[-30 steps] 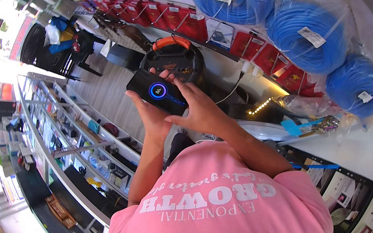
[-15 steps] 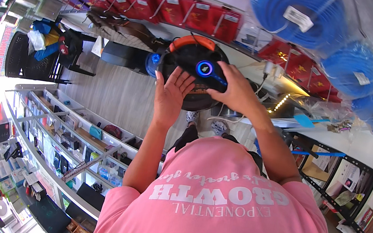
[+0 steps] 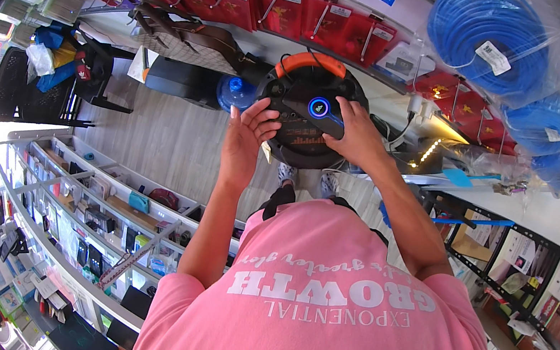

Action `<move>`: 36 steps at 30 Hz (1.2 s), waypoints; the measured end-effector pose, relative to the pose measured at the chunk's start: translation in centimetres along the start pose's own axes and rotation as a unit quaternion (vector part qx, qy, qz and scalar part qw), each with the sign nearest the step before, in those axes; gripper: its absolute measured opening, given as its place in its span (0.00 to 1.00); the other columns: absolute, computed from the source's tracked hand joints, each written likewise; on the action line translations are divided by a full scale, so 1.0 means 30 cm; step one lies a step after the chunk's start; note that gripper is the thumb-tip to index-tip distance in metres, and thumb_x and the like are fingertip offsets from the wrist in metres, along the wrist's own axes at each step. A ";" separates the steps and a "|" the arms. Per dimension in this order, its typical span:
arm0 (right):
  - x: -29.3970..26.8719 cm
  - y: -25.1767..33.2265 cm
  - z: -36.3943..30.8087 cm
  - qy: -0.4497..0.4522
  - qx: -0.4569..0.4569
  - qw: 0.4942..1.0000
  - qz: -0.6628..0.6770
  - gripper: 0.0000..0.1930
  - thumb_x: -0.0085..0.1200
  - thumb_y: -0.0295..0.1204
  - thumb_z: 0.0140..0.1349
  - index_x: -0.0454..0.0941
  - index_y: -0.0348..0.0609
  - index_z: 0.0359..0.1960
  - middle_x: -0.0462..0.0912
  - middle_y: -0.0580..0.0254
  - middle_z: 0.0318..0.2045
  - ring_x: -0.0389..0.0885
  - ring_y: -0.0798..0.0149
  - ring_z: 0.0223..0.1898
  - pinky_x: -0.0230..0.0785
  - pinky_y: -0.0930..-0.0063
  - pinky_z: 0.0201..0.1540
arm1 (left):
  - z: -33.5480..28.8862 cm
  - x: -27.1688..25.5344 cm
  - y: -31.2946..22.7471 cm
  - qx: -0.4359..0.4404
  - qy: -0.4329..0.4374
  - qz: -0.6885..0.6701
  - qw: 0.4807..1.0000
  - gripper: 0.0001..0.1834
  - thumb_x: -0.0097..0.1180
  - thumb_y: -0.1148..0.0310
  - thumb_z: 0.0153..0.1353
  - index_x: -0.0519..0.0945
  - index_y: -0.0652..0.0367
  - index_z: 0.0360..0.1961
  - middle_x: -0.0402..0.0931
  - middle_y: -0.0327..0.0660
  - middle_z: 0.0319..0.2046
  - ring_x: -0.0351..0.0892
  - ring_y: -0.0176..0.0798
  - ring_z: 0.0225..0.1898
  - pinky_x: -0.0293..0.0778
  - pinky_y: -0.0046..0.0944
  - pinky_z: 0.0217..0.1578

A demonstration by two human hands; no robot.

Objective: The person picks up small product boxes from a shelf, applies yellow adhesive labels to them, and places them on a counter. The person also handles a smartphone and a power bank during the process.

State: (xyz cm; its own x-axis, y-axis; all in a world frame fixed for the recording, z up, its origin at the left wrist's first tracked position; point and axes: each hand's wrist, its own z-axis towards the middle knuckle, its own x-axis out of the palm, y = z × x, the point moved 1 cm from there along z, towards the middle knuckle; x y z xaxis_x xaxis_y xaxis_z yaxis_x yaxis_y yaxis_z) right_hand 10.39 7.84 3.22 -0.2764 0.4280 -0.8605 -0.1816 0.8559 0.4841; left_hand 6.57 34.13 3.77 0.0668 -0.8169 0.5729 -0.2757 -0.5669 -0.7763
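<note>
My right hand grips a black handheld device by its right end, thumb below and fingers above. A glowing blue ring surrounds a round spot on the device. Beneath it stands a large round black speaker-like unit with an orange handle across its far side. My left hand is raised at the unit's left edge, palm turned up, with its fingers apart and loosely bent. Nothing shows in that hand. What exactly the device is, I cannot make out.
Left of the unit are a blue water bottle and a brown bag. Red packets and blue cable coils hang on the wall. A glass display case curves along the left; a black rack stands right.
My left hand has drawn back from the device to the left, its fingers bending more. My right hand keeps its grip on the device. The whole view has shifted slightly.
</note>
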 end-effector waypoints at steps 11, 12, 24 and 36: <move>0.025 0.058 -0.040 -0.029 0.014 0.994 -0.102 0.49 0.72 0.51 0.55 0.63 0.41 0.73 0.74 0.49 0.62 0.71 0.46 0.64 0.65 0.54 0.67 | 0.032 -0.038 0.021 -0.008 0.016 -0.011 1.000 0.36 0.31 0.42 0.81 0.72 0.65 0.67 0.81 0.42 0.51 0.80 0.37 0.50 0.72 0.39 0.58; 0.024 0.061 -0.052 -0.049 0.013 0.994 -0.094 0.48 0.72 0.51 0.55 0.63 0.41 0.73 0.74 0.49 0.62 0.71 0.46 0.64 0.65 0.54 0.67 | 0.032 -0.035 0.024 -0.009 0.015 -0.013 1.000 0.36 0.31 0.42 0.81 0.72 0.65 0.66 0.81 0.42 0.51 0.80 0.37 0.50 0.72 0.39 0.58; -0.050 -0.213 -0.258 -0.290 0.175 0.909 0.242 0.17 0.61 0.38 0.70 0.85 0.37 0.52 0.90 0.51 0.39 0.89 0.63 0.40 0.78 0.68 0.44 | 0.050 0.048 0.089 0.029 0.021 0.052 0.998 0.29 0.38 0.50 0.82 0.73 0.65 0.65 0.78 0.37 0.46 0.77 0.33 0.48 0.70 0.37 0.56; 0.053 -0.650 -0.117 -0.249 0.374 0.890 0.079 0.19 0.64 0.47 0.64 0.85 0.42 0.39 0.87 0.49 0.41 0.86 0.43 0.45 0.78 0.50 0.50 | -0.028 0.189 0.083 0.037 0.016 0.106 0.994 0.25 0.39 0.55 0.82 0.75 0.65 0.62 0.77 0.36 0.44 0.75 0.32 0.46 0.71 0.36 0.55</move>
State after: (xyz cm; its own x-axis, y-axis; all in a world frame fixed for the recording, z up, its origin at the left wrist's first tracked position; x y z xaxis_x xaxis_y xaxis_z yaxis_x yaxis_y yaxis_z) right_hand 10.18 -9.18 -7.03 0.2428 0.4768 -0.8448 0.5530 0.6475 0.5244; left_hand 5.47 28.18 5.30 -0.0158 -0.9161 0.4007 -0.2095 -0.3888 -0.8972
